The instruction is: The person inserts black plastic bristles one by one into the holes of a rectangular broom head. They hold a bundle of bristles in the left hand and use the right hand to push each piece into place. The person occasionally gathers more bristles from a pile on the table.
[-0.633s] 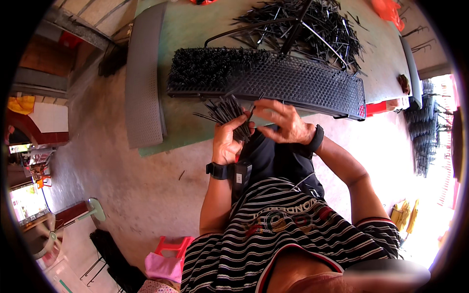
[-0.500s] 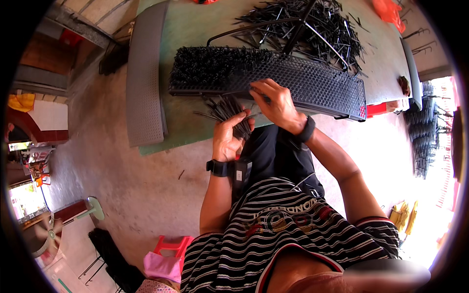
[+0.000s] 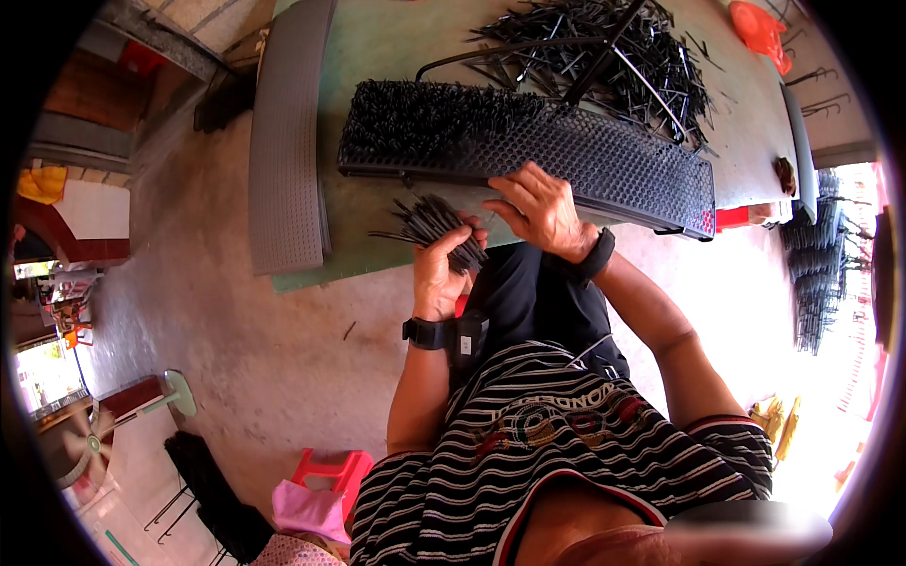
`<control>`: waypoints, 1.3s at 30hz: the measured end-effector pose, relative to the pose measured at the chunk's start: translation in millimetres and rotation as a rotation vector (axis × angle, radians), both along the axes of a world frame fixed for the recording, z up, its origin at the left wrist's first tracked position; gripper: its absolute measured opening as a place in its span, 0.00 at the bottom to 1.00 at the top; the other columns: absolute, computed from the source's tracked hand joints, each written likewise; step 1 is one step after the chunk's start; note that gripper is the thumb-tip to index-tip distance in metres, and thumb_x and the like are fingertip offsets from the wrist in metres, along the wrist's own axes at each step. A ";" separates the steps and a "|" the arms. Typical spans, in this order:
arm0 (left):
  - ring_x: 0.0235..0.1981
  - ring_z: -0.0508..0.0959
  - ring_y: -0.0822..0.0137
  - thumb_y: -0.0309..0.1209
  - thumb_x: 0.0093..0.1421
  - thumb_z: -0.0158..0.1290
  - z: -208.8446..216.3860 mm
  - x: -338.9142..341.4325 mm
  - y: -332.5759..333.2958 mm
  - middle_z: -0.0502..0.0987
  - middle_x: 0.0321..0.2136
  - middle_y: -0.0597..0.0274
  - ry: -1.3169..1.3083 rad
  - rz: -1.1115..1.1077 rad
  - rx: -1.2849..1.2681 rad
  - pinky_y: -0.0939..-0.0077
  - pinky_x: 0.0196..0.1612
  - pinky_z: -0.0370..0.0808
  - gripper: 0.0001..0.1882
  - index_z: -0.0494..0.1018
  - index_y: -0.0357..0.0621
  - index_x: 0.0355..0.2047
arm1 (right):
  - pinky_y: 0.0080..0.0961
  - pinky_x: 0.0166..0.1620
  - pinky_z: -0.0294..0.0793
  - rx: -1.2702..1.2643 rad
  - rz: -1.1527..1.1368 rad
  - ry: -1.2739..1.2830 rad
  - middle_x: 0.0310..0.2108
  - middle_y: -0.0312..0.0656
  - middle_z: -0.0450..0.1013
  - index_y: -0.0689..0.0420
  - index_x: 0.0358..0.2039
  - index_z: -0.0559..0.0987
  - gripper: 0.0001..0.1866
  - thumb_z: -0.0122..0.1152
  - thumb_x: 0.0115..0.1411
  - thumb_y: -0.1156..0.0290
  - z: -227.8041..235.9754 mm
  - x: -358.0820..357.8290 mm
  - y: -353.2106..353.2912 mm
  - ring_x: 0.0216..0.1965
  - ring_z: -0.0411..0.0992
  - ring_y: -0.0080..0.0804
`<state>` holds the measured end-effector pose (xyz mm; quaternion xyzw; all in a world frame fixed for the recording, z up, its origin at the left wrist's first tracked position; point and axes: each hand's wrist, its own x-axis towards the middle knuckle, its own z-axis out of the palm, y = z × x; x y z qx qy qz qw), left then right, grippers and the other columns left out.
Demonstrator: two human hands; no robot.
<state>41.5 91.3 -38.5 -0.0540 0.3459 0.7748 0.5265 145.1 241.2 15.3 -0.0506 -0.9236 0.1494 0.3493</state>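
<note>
A long black perforated panel (image 3: pixel 623 156) lies across the green table, its left part thickly covered with upright black plastic strips (image 3: pixel 415 123). My left hand (image 3: pixel 442 269) is closed around a bundle of thin black strips (image 3: pixel 429 222) just below the panel's near edge. Along that edge, near the middle, rests my right hand (image 3: pixel 543 212). Its fingers touch the rim, the thumb stands apart from them, and I see nothing between them. Right of the covered part, the panel's holes show bare.
A heap of loose black strips (image 3: pixel 585 47) lies behind the panel, under a black metal frame (image 3: pixel 510 57). Grey perforated sheets (image 3: pixel 288 151) are stacked on the table's left end. A red plastic bag (image 3: pixel 760 38) sits far right. A pink stool (image 3: pixel 326 472) stands on the floor.
My right thumb has moved away from the fingers, and the hand has dropped slightly from the panel. The bundle in my left hand looks slightly turned. The view has shifted a little.
</note>
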 end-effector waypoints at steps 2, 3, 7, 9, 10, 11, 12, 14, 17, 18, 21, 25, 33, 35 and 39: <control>0.29 0.77 0.61 0.19 0.53 0.53 -0.9 -4.2 -5.2 0.77 0.30 0.53 0.017 0.019 -0.013 0.69 0.33 0.76 0.09 0.71 0.36 0.36 | 0.28 0.22 0.69 0.021 0.016 -0.007 0.24 0.40 0.69 0.60 0.32 0.75 0.12 0.64 0.48 0.71 -15.3 7.7 -14.3 0.22 0.70 0.35; 0.29 0.77 0.61 0.20 0.54 0.54 1.3 -6.6 -10.8 0.76 0.30 0.53 0.041 0.030 -0.050 0.69 0.32 0.76 0.09 0.71 0.36 0.36 | 0.29 0.22 0.70 0.008 -0.022 -0.131 0.24 0.40 0.69 0.60 0.33 0.75 0.11 0.63 0.49 0.71 -28.5 11.4 -19.7 0.22 0.70 0.36; 0.28 0.77 0.62 0.23 0.54 0.56 -2.6 -23.1 -34.9 0.76 0.31 0.55 0.050 0.061 -0.102 0.69 0.32 0.75 0.10 0.71 0.38 0.37 | 0.33 0.26 0.72 -0.155 -0.069 -0.277 0.26 0.42 0.68 0.60 0.31 0.74 0.08 0.58 0.51 0.71 -63.5 13.5 -30.9 0.26 0.72 0.40; 0.27 0.77 0.61 0.21 0.52 0.56 -2.7 -24.5 -41.9 0.76 0.31 0.55 0.081 0.061 -0.088 0.68 0.31 0.76 0.11 0.71 0.38 0.38 | 0.34 0.28 0.72 -0.130 -0.101 -0.278 0.26 0.43 0.67 0.59 0.29 0.74 0.06 0.57 0.50 0.73 -71.2 7.4 -35.2 0.30 0.71 0.41; 0.27 0.77 0.61 0.19 0.51 0.56 -2.6 -24.2 -45.0 0.76 0.31 0.55 0.107 0.050 -0.092 0.67 0.31 0.76 0.12 0.71 0.38 0.38 | 0.35 0.29 0.72 -0.116 -0.118 -0.277 0.27 0.44 0.66 0.59 0.28 0.73 0.05 0.56 0.50 0.74 -74.3 5.0 -37.0 0.31 0.71 0.41; 0.27 0.77 0.60 0.18 0.51 0.56 -1.8 -23.6 -48.3 0.76 0.31 0.55 0.134 0.039 -0.097 0.67 0.31 0.76 0.13 0.71 0.38 0.38 | 0.36 0.31 0.72 -0.137 -0.138 -0.346 0.27 0.45 0.65 0.59 0.27 0.72 0.04 0.55 0.49 0.74 -82.0 5.5 -38.4 0.35 0.70 0.43; 0.27 0.78 0.59 0.17 0.49 0.56 -1.0 -21.8 -51.5 0.76 0.31 0.55 0.157 0.043 -0.124 0.66 0.31 0.76 0.14 0.71 0.37 0.38 | 0.36 0.31 0.72 -0.136 -0.154 -0.348 0.28 0.45 0.65 0.59 0.27 0.72 0.04 0.55 0.49 0.74 -83.1 4.8 -38.8 0.35 0.70 0.43; 0.27 0.78 0.58 0.14 0.47 0.55 0.8 -17.3 -58.4 0.76 0.31 0.56 0.204 0.049 -0.179 0.66 0.30 0.76 0.17 0.71 0.36 0.39 | 0.36 0.31 0.72 -0.134 -0.190 -0.351 0.29 0.45 0.66 0.59 0.26 0.72 0.04 0.55 0.49 0.73 -83.3 4.4 -40.0 0.35 0.70 0.43; 0.25 0.78 0.56 0.11 0.44 0.56 -13.1 -13.3 -68.6 0.75 0.30 0.54 0.173 0.102 -0.256 0.65 0.28 0.77 0.19 0.71 0.33 0.39 | 0.37 0.30 0.71 -0.200 -0.232 -0.331 0.29 0.46 0.68 0.60 0.25 0.72 0.04 0.57 0.49 0.74 -66.2 7.6 -41.9 0.33 0.71 0.43; 0.24 0.79 0.56 0.10 0.44 0.56 -14.6 -11.7 -69.8 0.75 0.29 0.53 0.160 0.123 -0.282 0.65 0.26 0.78 0.19 0.71 0.32 0.38 | 0.37 0.30 0.71 -0.293 -0.225 -0.312 0.29 0.46 0.69 0.60 0.25 0.72 0.04 0.57 0.49 0.74 -59.0 9.7 -42.0 0.32 0.71 0.44; 0.25 0.79 0.57 0.11 0.44 0.56 -10.2 -9.6 -71.8 0.77 0.29 0.50 0.107 0.082 -0.295 0.66 0.27 0.77 0.18 0.71 0.31 0.38 | 0.30 0.27 0.70 -0.564 -0.169 -0.179 0.24 0.42 0.72 0.61 0.27 0.74 0.05 0.62 0.49 0.78 -36.1 15.4 -34.4 0.25 0.73 0.36; 0.26 0.79 0.57 0.12 0.44 0.55 2.1 -6.9 -69.3 0.77 0.30 0.48 0.129 0.035 -0.237 0.66 0.28 0.77 0.17 0.71 0.30 0.37 | 0.14 0.26 0.67 -1.101 -0.156 -0.090 0.21 0.32 0.73 0.62 0.28 0.78 0.06 0.65 0.49 0.76 11.7 23.0 -12.7 0.23 0.67 0.11; 0.30 0.78 0.58 0.13 0.47 0.55 34.7 -2.2 -2.3 0.76 0.33 0.50 0.192 0.029 -0.056 0.66 0.34 0.77 0.17 0.71 0.32 0.39 | 0.13 0.28 0.68 -0.803 -0.274 -0.253 0.22 0.33 0.74 0.61 0.29 0.80 0.07 0.66 0.49 0.75 65.4 13.9 27.0 0.24 0.69 0.13; 0.29 0.79 0.58 0.12 0.47 0.55 37.5 2.8 20.0 0.76 0.31 0.51 0.174 0.056 -0.037 0.67 0.31 0.77 0.15 0.72 0.32 0.37 | 0.13 0.28 0.67 -0.739 -0.253 -0.224 0.20 0.34 0.73 0.61 0.29 0.80 0.06 0.66 0.49 0.75 63.4 7.3 27.9 0.23 0.69 0.15; 0.22 0.78 0.58 0.10 0.45 0.54 35.7 9.5 36.7 0.76 0.28 0.52 0.159 0.036 -0.111 0.70 0.24 0.75 0.14 0.71 0.30 0.35 | 0.17 0.24 0.67 -0.693 -0.186 0.087 0.19 0.37 0.73 0.61 0.27 0.80 0.05 0.65 0.48 0.77 42.1 -5.4 31.6 0.20 0.69 0.18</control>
